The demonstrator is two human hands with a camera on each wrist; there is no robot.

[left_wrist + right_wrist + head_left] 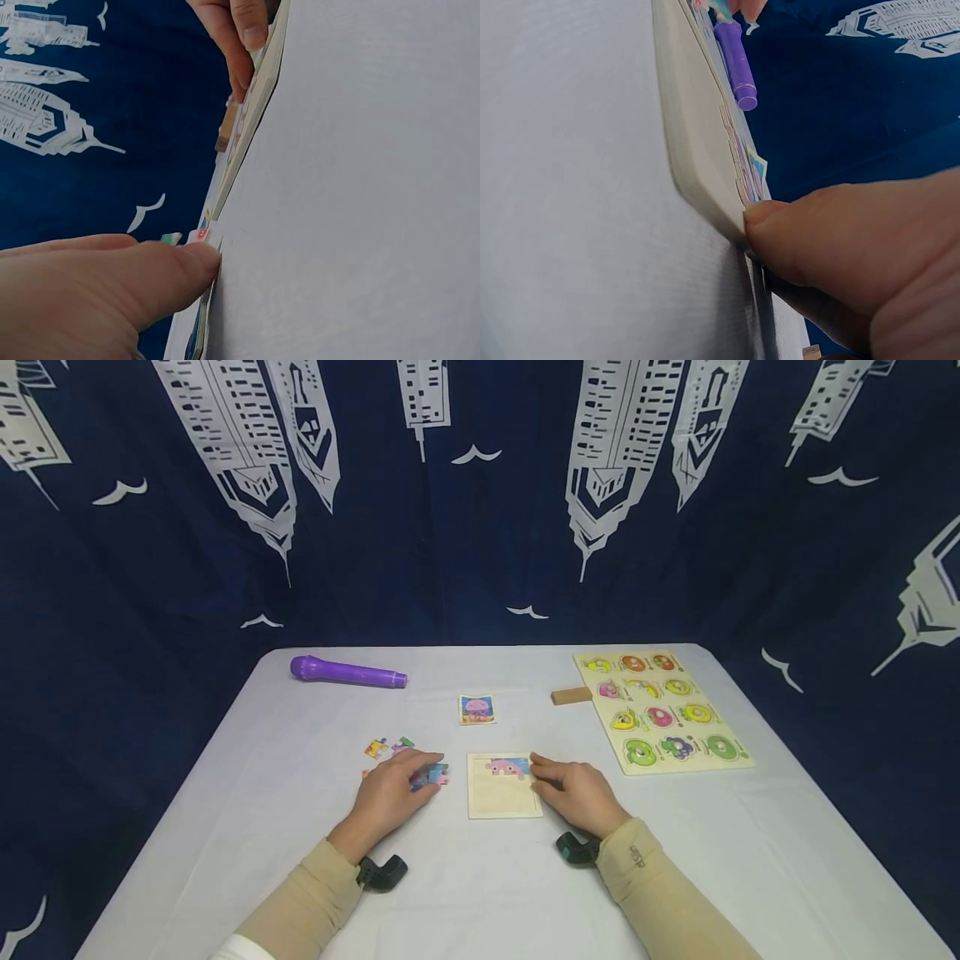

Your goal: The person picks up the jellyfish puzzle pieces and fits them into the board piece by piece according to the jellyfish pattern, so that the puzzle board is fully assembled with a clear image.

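Observation:
A pale square puzzle board [504, 802] lies in front of me, with joined pieces showing a pink character [507, 767] along its upper right part. My right hand [581, 795] touches the board's right side, index fingertip near the upper corner and thumb lower down. In the right wrist view, the thumb [802, 240] presses at the rim beside the pieces. To the left, my left hand [393, 793] rests over loose puzzle pieces [431, 776], its thumb and index finger apart around them; the palm hides some. More loose pieces [377, 748] lie just beyond that hand.
A small picture card [477, 710] lies behind the board. At the back left is a purple toy microphone [348, 673]. On the right, a large fruit-picture board [663, 714] sits beside a brown wooden block [572, 696]. A dark blue patterned curtain [465, 552] hangs behind the table.

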